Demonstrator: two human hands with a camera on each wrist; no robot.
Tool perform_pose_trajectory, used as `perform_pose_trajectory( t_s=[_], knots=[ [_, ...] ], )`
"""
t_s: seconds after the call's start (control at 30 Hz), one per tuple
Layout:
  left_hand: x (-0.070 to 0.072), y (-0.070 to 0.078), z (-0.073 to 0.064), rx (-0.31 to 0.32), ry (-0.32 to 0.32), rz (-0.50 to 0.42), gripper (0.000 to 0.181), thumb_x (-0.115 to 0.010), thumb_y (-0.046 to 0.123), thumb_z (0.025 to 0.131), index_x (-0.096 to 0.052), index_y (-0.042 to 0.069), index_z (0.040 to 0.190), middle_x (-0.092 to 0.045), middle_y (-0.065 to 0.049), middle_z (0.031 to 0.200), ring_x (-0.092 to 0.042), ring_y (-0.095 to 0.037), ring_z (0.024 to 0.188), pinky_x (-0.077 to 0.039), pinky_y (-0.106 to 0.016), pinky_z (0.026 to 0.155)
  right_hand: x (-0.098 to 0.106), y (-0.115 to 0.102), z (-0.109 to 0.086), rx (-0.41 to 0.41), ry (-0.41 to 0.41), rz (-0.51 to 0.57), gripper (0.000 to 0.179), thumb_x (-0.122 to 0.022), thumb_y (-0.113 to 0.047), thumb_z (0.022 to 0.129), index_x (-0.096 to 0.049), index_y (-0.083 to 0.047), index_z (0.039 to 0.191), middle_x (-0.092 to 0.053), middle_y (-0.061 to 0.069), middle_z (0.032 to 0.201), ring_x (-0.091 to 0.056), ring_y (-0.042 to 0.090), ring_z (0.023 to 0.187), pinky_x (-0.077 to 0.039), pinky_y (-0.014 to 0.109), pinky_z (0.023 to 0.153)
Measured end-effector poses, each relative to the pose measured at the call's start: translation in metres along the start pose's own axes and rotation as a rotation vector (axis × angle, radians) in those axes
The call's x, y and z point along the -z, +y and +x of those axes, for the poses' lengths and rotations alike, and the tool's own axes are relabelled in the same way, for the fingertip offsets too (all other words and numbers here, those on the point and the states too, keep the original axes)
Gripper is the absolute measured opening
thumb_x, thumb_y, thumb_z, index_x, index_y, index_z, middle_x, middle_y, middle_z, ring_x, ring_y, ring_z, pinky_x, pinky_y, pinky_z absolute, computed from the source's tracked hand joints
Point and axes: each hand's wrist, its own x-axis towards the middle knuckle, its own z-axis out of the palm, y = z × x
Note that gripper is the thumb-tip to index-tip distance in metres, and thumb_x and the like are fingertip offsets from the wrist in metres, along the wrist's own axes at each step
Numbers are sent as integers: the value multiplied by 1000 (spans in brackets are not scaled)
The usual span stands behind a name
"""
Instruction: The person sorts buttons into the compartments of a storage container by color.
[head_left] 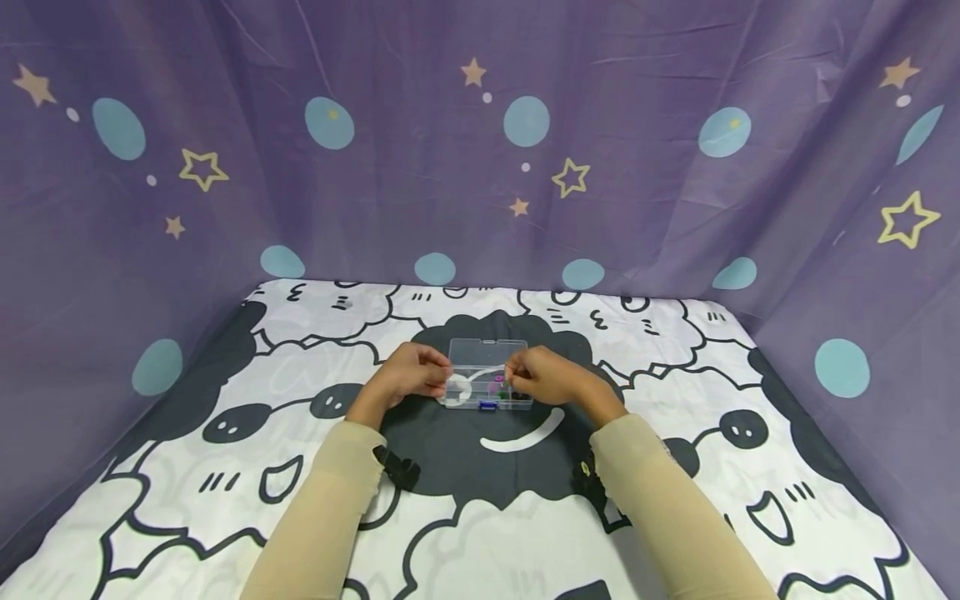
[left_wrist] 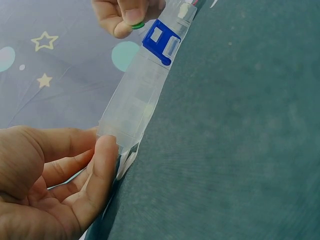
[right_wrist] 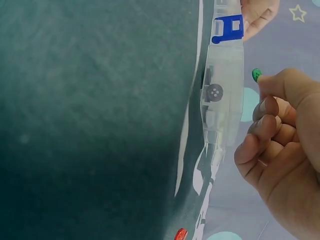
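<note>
A clear plastic compartment box (head_left: 487,352) lies on the cloth with its lid raised at the back and a blue latch (right_wrist: 228,28) in front. My left hand (head_left: 411,372) holds the box's left end, thumb and fingers at the corner. Over the right part of the box, my right hand (head_left: 551,375) pinches a small green button (right_wrist: 256,75) between thumb and forefinger, apart from the box wall. Through the clear side shows a dark button with several holes (right_wrist: 215,92). Small pink pieces (head_left: 498,379) sit in the compartments; their exact shape is too small to tell.
A cloth (head_left: 480,467) printed with black-and-white sheep faces covers the table. A small red piece (right_wrist: 181,234) lies on it at the lower edge of the right wrist view. Purple curtains (head_left: 420,167) with stars and dots stand behind and at both sides.
</note>
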Motion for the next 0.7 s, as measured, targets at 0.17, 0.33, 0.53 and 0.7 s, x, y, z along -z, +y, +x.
perform_pose_trajectory(
  t_s=[0.17,0.33,0.53,0.7],
  knots=[
    [0,0,1,-1,-4,-4,21,-71,1,95,-67,-8,113,-68,-18,99,-70,-19,68,-64,-30,64,1,1,-2,-1,33,-17,17,-56,-9,106,-70,-1,101,-48,-7,62,-38,4,52,-37,23,54],
    [0,0,1,-1,-5,4,22,-70,1,95,-67,-8,114,-67,-18,99,-71,-20,70,-64,-31,65,6,5,-8,-30,63,-20,18,-57,-11,106,-71,-1,102,-49,-7,64,-39,5,53,-37,23,54],
    [-1,1,1,-4,-5,9,23,-71,1,95,-66,-9,115,-67,-17,99,-71,-20,69,-64,-31,65,15,16,-27,-64,106,4,17,-59,-11,105,-70,1,101,-54,-5,68,-42,7,57,-38,25,56],
    [-1,1,2,6,2,2,22,-71,1,95,-67,-8,114,-67,-17,98,-71,-19,69,-64,-30,64,23,30,-43,-118,142,39,16,-61,-11,104,-71,1,103,-61,1,72,-47,9,59,-42,26,56]
  ],
)
